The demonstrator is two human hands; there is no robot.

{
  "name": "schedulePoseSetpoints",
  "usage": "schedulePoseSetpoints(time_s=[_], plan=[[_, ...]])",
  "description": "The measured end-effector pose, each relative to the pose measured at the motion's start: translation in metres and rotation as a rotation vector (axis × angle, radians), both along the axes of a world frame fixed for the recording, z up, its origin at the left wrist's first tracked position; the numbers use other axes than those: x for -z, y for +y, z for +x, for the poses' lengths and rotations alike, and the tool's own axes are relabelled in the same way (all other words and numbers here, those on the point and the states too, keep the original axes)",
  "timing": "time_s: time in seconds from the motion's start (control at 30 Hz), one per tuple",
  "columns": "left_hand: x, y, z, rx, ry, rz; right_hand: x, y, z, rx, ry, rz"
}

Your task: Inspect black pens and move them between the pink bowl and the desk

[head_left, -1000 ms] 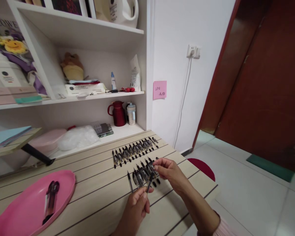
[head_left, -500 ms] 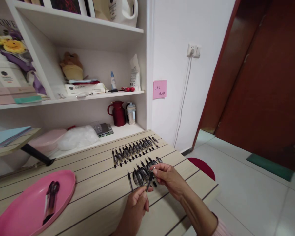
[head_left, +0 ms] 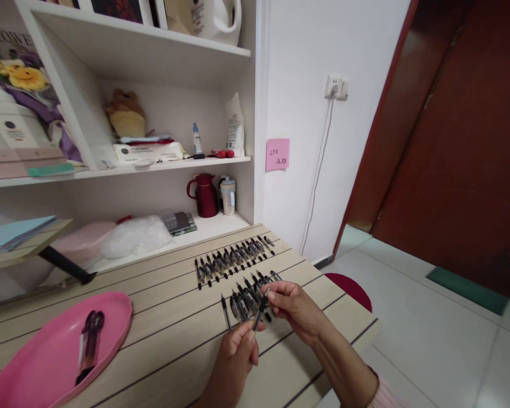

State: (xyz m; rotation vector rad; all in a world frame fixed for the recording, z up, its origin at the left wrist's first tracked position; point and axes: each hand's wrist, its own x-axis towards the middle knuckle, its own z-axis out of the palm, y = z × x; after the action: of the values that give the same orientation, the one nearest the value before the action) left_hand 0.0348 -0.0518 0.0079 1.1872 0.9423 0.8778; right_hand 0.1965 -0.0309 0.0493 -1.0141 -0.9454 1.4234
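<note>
My left hand (head_left: 237, 351) is closed round the lower part of a black-and-clear gel pen (head_left: 260, 313), which points up and away at a slant. At the pen's upper end, the thumb and index finger of my right hand (head_left: 295, 310) pinch its silvery tip. Just beyond my left fingers, an uncapped pen (head_left: 225, 312) lies on the wooden table. Beside it is a group of pens and caps (head_left: 245, 301), partly hidden by my hands. A longer row of pens with black caps (head_left: 229, 262) lies farther back.
A pink tray (head_left: 34, 351) with a few pens (head_left: 90, 343) rests on the table at left. Behind stand white shelves (head_left: 174, 165) with a dark red jug (head_left: 206, 195) and a cup (head_left: 228, 195). A red stool (head_left: 349, 289) is beyond the table's right edge.
Both hands keep nearly the same pose on the pen. The whole view has shifted very slightly; nothing on the table has visibly moved.
</note>
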Motion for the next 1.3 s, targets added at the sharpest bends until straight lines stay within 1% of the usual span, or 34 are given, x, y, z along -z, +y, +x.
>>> schedulePoseSetpoints(time_s=[0.1, 0.3, 0.4, 0.5, 0.7, 0.87, 0.93, 1.03, 1.1, 1.2, 1.3], plan=[[-0.001, 0.0, 0.0, 0.013, -0.015, -0.011, -0.002, 0.0, 0.0, -0.007, -0.009, 0.003], [-0.001, 0.0, -0.001, -0.002, -0.003, -0.007, 0.001, 0.003, -0.002, 0.068, -0.06, 0.076], [-0.005, -0.001, 0.0, -0.006, 0.007, 0.004, -0.001, 0.002, -0.002, 0.013, -0.081, 0.093], [-0.007, -0.001, 0.0, -0.002, 0.009, -0.001, -0.001, 0.001, -0.001, -0.052, -0.057, 0.09], [-0.002, 0.0, -0.001, 0.003, 0.008, -0.004, 0.007, 0.005, -0.003, 0.062, -0.046, 0.1], [-0.002, 0.001, -0.002, 0.023, 0.012, -0.018, 0.007, 0.005, -0.003, -0.015, 0.016, 0.068], [-0.002, 0.001, -0.001, 0.019, 0.009, -0.009, 0.007, 0.005, -0.003, -0.002, 0.042, 0.055], [-0.002, 0.0, -0.001, 0.016, 0.013, -0.003, 0.008, 0.005, -0.003, 0.029, 0.04, 0.078], [-0.001, -0.001, -0.001, 0.012, 0.017, -0.003, 0.007, 0.004, -0.003, -0.005, 0.041, 0.086], [0.0, 0.0, -0.001, 0.013, 0.021, -0.01, 0.007, 0.003, -0.002, -0.057, 0.056, 0.05], [0.003, 0.001, -0.002, 0.032, 0.024, -0.008, 0.009, 0.004, -0.003, -0.012, 0.072, 0.053]])
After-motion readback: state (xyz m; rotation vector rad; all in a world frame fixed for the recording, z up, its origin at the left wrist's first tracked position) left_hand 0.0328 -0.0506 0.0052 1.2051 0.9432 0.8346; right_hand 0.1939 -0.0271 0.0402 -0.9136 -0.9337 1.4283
